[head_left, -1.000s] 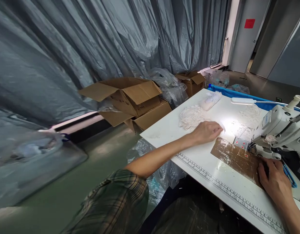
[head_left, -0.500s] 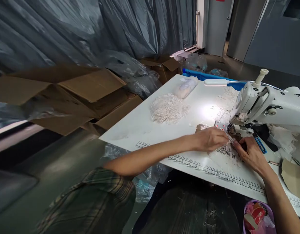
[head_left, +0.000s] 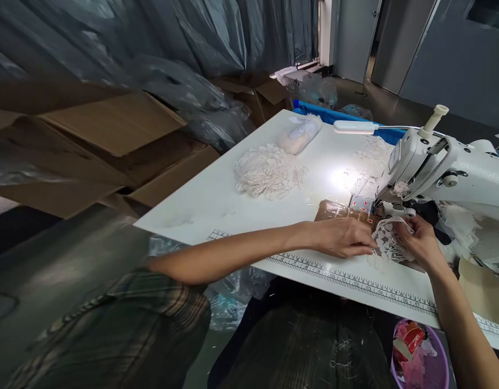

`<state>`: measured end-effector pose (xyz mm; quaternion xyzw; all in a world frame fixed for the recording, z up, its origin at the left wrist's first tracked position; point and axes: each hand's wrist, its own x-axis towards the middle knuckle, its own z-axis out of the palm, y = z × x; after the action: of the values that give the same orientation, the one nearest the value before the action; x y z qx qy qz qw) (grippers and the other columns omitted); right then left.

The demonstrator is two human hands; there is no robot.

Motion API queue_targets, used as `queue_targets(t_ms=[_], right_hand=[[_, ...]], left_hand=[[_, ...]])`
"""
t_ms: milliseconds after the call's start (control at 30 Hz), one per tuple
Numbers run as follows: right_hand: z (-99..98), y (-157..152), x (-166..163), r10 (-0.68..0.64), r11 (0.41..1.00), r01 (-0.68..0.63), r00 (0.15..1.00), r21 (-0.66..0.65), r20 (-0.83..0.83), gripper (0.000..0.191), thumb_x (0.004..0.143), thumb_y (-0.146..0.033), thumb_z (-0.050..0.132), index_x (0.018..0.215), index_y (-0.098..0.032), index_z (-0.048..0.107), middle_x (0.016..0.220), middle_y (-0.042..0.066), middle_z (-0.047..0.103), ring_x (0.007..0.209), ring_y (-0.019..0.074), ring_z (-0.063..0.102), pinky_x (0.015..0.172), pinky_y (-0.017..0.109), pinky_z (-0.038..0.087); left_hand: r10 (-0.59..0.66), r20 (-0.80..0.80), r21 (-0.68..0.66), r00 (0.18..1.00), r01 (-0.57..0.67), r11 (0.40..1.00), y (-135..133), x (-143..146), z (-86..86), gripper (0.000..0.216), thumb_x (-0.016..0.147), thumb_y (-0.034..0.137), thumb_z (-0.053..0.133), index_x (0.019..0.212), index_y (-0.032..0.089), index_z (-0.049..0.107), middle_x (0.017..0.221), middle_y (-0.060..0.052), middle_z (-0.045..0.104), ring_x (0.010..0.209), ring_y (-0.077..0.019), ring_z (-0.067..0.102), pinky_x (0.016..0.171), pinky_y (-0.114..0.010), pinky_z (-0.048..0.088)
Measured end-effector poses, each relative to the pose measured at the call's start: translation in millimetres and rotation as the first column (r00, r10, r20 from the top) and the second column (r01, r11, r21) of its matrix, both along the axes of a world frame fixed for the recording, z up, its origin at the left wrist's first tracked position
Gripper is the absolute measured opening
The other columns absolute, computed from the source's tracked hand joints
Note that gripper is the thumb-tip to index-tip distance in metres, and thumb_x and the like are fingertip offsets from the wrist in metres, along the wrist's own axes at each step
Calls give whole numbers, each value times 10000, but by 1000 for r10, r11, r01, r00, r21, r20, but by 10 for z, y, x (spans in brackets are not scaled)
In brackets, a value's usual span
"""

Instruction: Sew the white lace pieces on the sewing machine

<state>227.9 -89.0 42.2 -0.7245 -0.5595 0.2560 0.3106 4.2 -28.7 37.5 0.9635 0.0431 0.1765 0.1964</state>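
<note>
A small white lace piece (head_left: 391, 237) with a scalloped edge is spread between my two hands, in front of the sewing machine (head_left: 419, 167). My left hand (head_left: 349, 237) is closed, its fingertips at the lace's left edge. With thumb and fingers, my right hand (head_left: 422, 240) pinches the lace's right side, partly lifted off the table. Just behind the lace are the machine's needle area and a metal plate with red marks (head_left: 361, 203). A brown shiny sheet (head_left: 332, 209) lies beside that plate, partly behind my left hand.
A heap of lace pieces (head_left: 269, 173) and a wrapped roll (head_left: 300, 135) lie on the white table (head_left: 201, 216). More lace (head_left: 373, 154) sits behind the needle. A lamp (head_left: 355, 127) shines there. Cardboard boxes (head_left: 115, 124) stand left; a purple bin (head_left: 438, 359) is below right.
My right hand has moved up toward the machine, opening out the lace. My left hand has lowered slightly to its left edge. The blue snips by my right hand are now hidden. The view has shifted.
</note>
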Motion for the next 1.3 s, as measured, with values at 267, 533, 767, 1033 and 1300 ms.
queue_targets(t_ms=[267, 533, 767, 1033, 1300], right_hand=[[54, 29, -233, -122, 985, 62, 911, -161, -395, 400, 610, -538, 703, 844, -221, 630, 712, 31, 682, 655, 213, 619, 617, 350, 506], [202, -96, -555, 100, 976, -178, 876, -123, -472, 521, 675, -606, 730, 975, -181, 688, 822, 58, 729, 695, 184, 660, 593, 300, 538], [290, -263, -677, 427, 866, -491, 823, -92, -374, 564, 884, -649, 506, 1126, -175, 691, 876, 87, 720, 752, 197, 699, 633, 343, 604], [-8, -342, -423, 649, 584, -764, 642, 274, 408, 281, 957, -205, 477, 1157, -213, 673, 1150, 119, 706, 1045, 203, 685, 880, 366, 586], [-151, -418, -478, 591, 505, -814, 568, 286, 573, 318, 967, -173, 482, 1260, -180, 606, 1111, 126, 721, 1038, 221, 681, 834, 390, 566]], left_hand=[[-10, 82, 18, 997, 9, 1000, 142, 5, -168, 112, 921, 279, 651, 945, 218, 743, 1076, -67, 740, 1039, -213, 655, 973, -418, 499], [443, -189, -638, 876, -453, 623, 198, -127, -23, 226, 969, 242, 403, 1077, 141, 574, 868, -59, 754, 662, -128, 689, 605, -240, 517], [443, -233, -642, 866, -479, 598, 150, -178, 68, 299, 885, 436, 627, 959, 147, 605, 828, -53, 745, 723, -147, 693, 619, -224, 508], [451, -199, -667, 870, -458, 588, 108, -111, -44, 283, 779, 215, 732, 1021, 120, 622, 849, -42, 725, 737, -119, 678, 703, -244, 544], [268, -178, -298, 947, -312, 902, 163, -299, 115, 154, 863, 222, 657, 1006, 170, 678, 996, -45, 697, 823, -121, 645, 699, -213, 477]])
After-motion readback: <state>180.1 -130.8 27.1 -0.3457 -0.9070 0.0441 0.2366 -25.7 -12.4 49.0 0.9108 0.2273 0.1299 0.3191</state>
